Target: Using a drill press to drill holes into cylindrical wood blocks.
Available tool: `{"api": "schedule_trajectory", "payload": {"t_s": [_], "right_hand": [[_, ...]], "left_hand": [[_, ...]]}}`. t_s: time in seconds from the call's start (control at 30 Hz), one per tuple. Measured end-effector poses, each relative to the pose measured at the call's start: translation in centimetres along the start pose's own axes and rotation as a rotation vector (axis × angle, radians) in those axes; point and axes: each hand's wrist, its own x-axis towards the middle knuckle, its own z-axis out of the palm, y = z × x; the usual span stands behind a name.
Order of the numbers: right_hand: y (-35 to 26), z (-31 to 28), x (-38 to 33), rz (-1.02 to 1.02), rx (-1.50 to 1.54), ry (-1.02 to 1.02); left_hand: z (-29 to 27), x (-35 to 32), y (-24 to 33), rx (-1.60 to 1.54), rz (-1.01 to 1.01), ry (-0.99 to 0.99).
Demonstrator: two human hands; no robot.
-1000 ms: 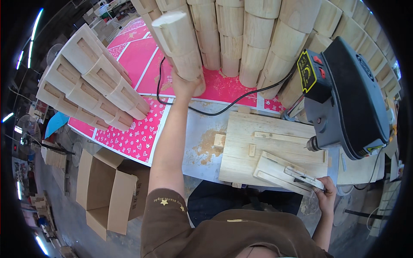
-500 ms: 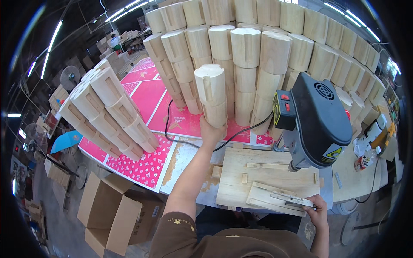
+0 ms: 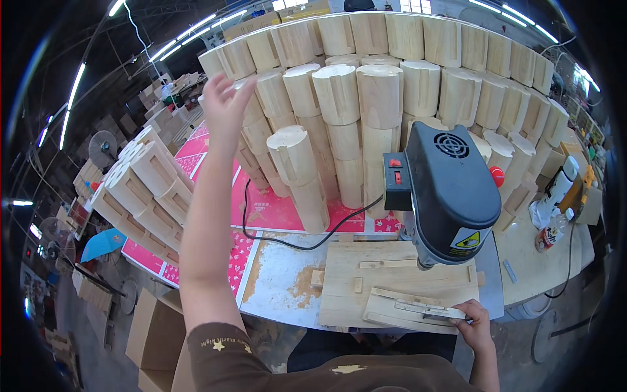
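My left hand (image 3: 225, 108) is raised at the upper left, fingers apart, in front of the tops of the stacked wooden cylinders (image 3: 273, 91). It looks empty; whether a fingertip touches a cylinder I cannot tell. A separate short stack of slotted wooden cylinders (image 3: 300, 176) stands on the pink sheet, nearer than the wall of stacks. Low on the right, my right hand (image 3: 475, 323) is closed around the end of a metal toggle clamp (image 3: 424, 310). That clamp sits on a wooden jig board (image 3: 343, 277), over a slanted wooden piece (image 3: 385, 302).
A black drill press head (image 3: 450, 189) with red switches overhangs the jig. Its black cable (image 3: 287, 245) loops across the table. More cylinders (image 3: 147, 183) stand at the left. An open cardboard box (image 3: 150, 333) is below them. At right are a bottle (image 3: 550, 235) and a side table (image 3: 522, 261).
My left hand has let go of the near cylinder stack and risen up and left, opening. My right hand stays at the clamp. The whole view has shifted slightly.
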Motion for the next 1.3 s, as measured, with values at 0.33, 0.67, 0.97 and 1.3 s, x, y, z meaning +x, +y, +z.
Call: {"api": "schedule_trajectory", "payload": {"t_s": [0.33,0.67,0.97,1.3], "right_hand": [[1.0,0.4,0.1,-0.033,0.014,0.019],[1.3,0.3,0.3,-0.041,0.063,0.001],[1.3,0.1,0.2,-0.066,0.066,-0.031],[1.0,-0.6,0.2,-0.047,0.102,-0.069]], "left_hand": [[12.3,10.6,0.0,0.746,-0.320,-0.080],[15.9,12.9,-2.7,0.726,-0.325,0.009],[7.9,9.7,3.9,0.147,0.258,0.329],[-4.3,-17.2,10.5,0.346,0.123,-0.570]]}}
